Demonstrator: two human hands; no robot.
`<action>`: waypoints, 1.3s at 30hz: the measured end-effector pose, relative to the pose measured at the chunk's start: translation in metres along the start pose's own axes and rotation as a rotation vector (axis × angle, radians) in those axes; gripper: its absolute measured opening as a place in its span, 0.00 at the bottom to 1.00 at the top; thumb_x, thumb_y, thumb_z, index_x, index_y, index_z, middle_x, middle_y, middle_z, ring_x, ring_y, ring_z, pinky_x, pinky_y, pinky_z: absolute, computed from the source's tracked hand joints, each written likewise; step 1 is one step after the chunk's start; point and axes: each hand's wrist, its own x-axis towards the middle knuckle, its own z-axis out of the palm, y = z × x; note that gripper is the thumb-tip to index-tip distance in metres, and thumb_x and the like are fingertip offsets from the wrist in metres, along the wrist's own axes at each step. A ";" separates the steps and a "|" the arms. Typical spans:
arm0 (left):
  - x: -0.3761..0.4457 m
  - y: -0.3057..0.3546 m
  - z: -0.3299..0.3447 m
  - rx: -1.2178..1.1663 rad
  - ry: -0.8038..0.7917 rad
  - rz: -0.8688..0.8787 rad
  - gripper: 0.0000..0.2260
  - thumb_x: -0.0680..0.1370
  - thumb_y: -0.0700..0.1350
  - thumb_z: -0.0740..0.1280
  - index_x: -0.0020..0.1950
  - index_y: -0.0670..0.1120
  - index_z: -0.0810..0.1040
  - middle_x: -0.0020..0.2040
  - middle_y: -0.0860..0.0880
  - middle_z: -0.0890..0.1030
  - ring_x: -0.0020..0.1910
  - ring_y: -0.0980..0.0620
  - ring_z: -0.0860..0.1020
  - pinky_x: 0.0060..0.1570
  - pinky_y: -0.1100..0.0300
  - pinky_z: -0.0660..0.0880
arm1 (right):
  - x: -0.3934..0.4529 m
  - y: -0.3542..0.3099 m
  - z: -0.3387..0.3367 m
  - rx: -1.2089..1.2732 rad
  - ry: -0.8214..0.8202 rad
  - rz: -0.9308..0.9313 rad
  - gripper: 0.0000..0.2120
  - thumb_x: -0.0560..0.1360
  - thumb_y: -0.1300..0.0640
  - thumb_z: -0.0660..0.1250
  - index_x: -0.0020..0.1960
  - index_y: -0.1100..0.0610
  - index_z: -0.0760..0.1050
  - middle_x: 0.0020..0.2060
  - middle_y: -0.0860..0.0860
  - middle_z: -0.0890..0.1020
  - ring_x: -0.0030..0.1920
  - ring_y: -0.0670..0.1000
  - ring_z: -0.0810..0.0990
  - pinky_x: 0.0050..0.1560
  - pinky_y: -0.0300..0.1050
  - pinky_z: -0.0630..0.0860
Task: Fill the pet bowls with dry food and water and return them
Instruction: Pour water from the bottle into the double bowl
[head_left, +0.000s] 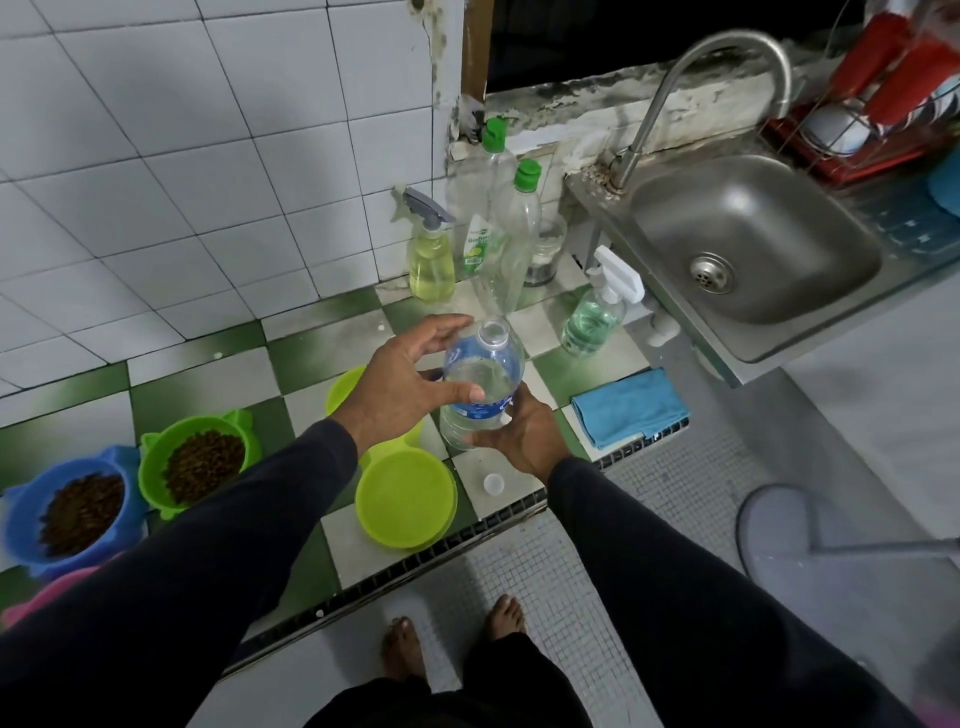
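A home kitchen: a steel sink (753, 249) with a curved tap (727, 57) on the right, white wall tiles (182, 156) at far left, dish-soap bottles (498, 218) and a red dish rack (872, 140) far right.

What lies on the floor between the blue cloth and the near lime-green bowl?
In the head view, a small white bottle cap lies between the blue cloth and the lime-green bowl.

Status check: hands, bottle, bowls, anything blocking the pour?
Right hand grips uncapped water bottle; left hand open beside it. Lime bowl dry below. Cap on counter, nothing blocking.
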 end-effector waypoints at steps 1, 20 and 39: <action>0.000 -0.003 0.000 0.001 -0.011 -0.006 0.37 0.63 0.52 0.83 0.71 0.55 0.76 0.67 0.57 0.80 0.69 0.55 0.76 0.62 0.43 0.80 | 0.000 0.003 -0.001 -0.027 -0.013 0.030 0.40 0.59 0.59 0.86 0.66 0.56 0.70 0.57 0.50 0.81 0.56 0.52 0.81 0.59 0.51 0.80; 0.007 -0.053 0.003 -0.051 -0.118 -0.050 0.40 0.65 0.45 0.82 0.75 0.51 0.72 0.68 0.54 0.80 0.69 0.52 0.76 0.65 0.52 0.78 | -0.029 0.075 0.032 -0.615 -0.129 -0.059 0.15 0.75 0.56 0.71 0.61 0.57 0.79 0.59 0.57 0.73 0.54 0.58 0.77 0.53 0.40 0.70; 0.008 -0.053 0.004 -0.088 -0.121 -0.049 0.40 0.62 0.47 0.83 0.73 0.53 0.74 0.66 0.56 0.81 0.66 0.57 0.78 0.64 0.62 0.76 | -0.082 -0.068 -0.039 0.132 0.503 -0.301 0.13 0.69 0.61 0.76 0.46 0.48 0.75 0.44 0.50 0.78 0.42 0.51 0.80 0.36 0.55 0.83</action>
